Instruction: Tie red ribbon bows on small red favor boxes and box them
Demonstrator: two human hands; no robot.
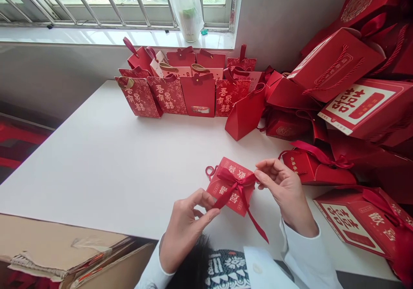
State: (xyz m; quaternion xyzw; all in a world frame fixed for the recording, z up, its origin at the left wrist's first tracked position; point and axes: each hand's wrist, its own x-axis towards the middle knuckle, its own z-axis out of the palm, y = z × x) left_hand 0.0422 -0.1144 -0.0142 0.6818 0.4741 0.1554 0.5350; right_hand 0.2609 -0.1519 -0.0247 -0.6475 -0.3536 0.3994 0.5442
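A white worktop (97,164) near a silver-barred window (110,0) carries a small red printed cardboard box (234,200) tied with glossy dark-red ribbon (240,185). Left hand (190,220) pinches 1 ribbon tail (225,199); right hand (284,190), 1 bow loop (247,180). Box judged light, crushable: hold its edges; soft ribbon may slip.

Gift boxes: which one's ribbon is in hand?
The small red box between the left hand and right hand: both pinch its ribbon. Neither touches the other boxes.
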